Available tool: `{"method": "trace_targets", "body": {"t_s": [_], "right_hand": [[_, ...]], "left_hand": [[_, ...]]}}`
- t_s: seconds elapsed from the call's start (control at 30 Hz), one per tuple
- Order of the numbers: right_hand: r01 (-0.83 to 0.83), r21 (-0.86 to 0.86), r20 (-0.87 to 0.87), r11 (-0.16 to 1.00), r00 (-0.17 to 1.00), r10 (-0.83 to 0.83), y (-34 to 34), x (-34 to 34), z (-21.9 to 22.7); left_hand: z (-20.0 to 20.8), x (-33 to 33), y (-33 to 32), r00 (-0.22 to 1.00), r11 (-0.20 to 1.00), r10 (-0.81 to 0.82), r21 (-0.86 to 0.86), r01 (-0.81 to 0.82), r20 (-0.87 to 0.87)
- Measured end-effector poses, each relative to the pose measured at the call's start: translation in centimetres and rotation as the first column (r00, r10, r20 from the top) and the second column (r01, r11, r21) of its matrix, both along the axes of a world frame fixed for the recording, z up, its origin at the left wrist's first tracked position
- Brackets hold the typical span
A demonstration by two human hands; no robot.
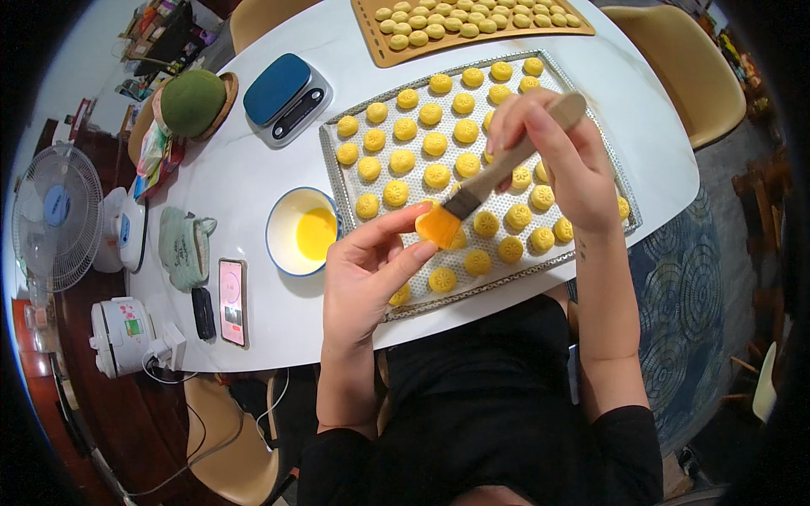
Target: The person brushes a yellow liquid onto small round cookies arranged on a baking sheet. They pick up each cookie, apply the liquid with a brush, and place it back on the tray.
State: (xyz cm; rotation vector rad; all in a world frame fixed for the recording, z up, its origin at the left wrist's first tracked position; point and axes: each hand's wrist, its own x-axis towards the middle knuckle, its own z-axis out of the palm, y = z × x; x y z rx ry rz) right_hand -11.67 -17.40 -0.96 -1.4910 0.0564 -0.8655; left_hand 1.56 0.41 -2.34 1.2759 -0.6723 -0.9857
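Between the thumb and fingertips of my left hand (359,278) is a small round yellow pastry (423,221). It is raised over the perforated metal tray (330,164), near the front left. My right hand (567,164) grips the wooden handle of a pastry brush (496,174), which slants down to the left. The brush's orange-yellow bristles lie against the held pastry and cover part of it. Rows of stamped yellow pastries (434,143) sit on the tray; my hands hide some. Left of the tray stands a white bowl (283,253) with yellow liquid (315,234).
Behind the metal tray, a tan tray (371,38) carries many smooth yellow balls. A kitchen scale (283,97) stands at the back left. Along the left side are a phone (233,302), a black case (202,313), a greenish cloth pouch (185,249) and a fan (56,211).
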Motion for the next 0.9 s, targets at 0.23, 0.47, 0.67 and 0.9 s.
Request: {"method": "trace_targets", "body": {"t_s": [0.23,0.47,0.67,0.9], "right_hand": [[0.018,0.118,-0.005,0.993,1.000,-0.018,0.0,0.9,0.3],[0.110,0.336,-0.179,0.935,0.983,-0.052,-1.2,0.8,0.2],[0.140,0.371,-0.226,0.918,0.972,-0.057,-0.9,0.5,-1.1],[0.049,0.509,0.000,0.859,0.998,-0.057,1.6,-0.1,-1.6]], "left_hand": [[0.9,0.2,-0.3,0.957,0.998,-0.034,0.056,0.019,0.289],[0.7,0.9,-0.3,0.980,0.989,-0.137,-0.027,0.143,0.142],[-0.4,1.0,-0.3,0.973,0.972,-0.197,-0.151,0.178,-0.123],[-1.7,0.5,-0.5,0.921,0.952,-0.194,-0.293,0.093,-0.339]]}}
